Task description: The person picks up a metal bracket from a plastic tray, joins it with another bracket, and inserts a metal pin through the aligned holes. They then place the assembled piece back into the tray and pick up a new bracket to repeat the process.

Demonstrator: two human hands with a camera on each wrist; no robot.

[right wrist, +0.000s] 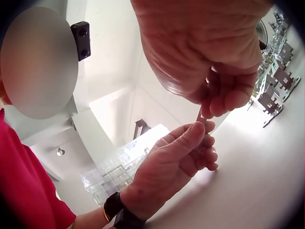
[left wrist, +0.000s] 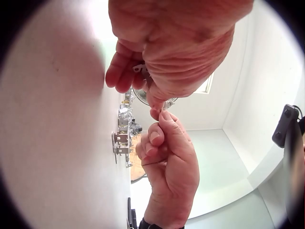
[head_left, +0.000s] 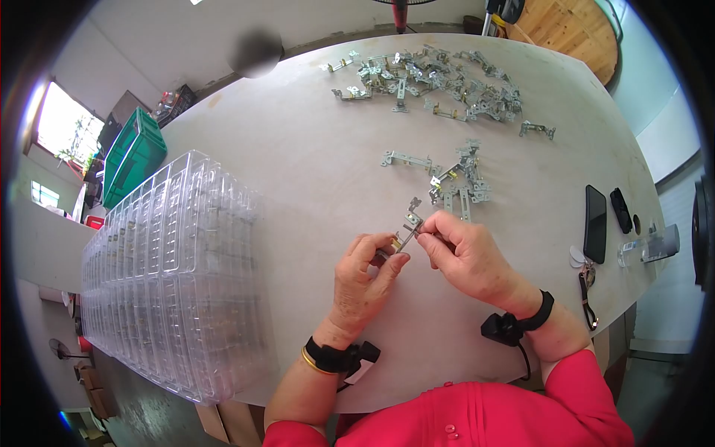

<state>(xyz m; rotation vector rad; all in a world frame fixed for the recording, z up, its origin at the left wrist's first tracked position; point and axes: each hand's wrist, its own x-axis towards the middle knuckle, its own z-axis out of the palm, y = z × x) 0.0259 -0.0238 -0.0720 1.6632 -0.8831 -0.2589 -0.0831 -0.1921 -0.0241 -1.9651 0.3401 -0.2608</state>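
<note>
Between my two hands is a slim metal bracket [head_left: 406,237] with small tabs at its far end and a yellowish part near my left fingers. My left hand [head_left: 365,279] grips its near end between thumb and fingers. With thumb and forefinger, my right hand [head_left: 469,253] pinches it farther along. Both hands are above the table, and in the left wrist view the fingertips of my right hand [left wrist: 169,157] meet those of the left. Just beyond them lies a small group of similar brackets [head_left: 463,179]. My fingers hide much of the held piece.
A larger heap of metal brackets [head_left: 447,82] covers the table's far side. Stacked clear plastic trays [head_left: 179,283] stand at the left, with a green crate [head_left: 134,156] behind. To the right lie a phone [head_left: 594,223], a black object [head_left: 620,211] and a keyring strap [head_left: 585,298].
</note>
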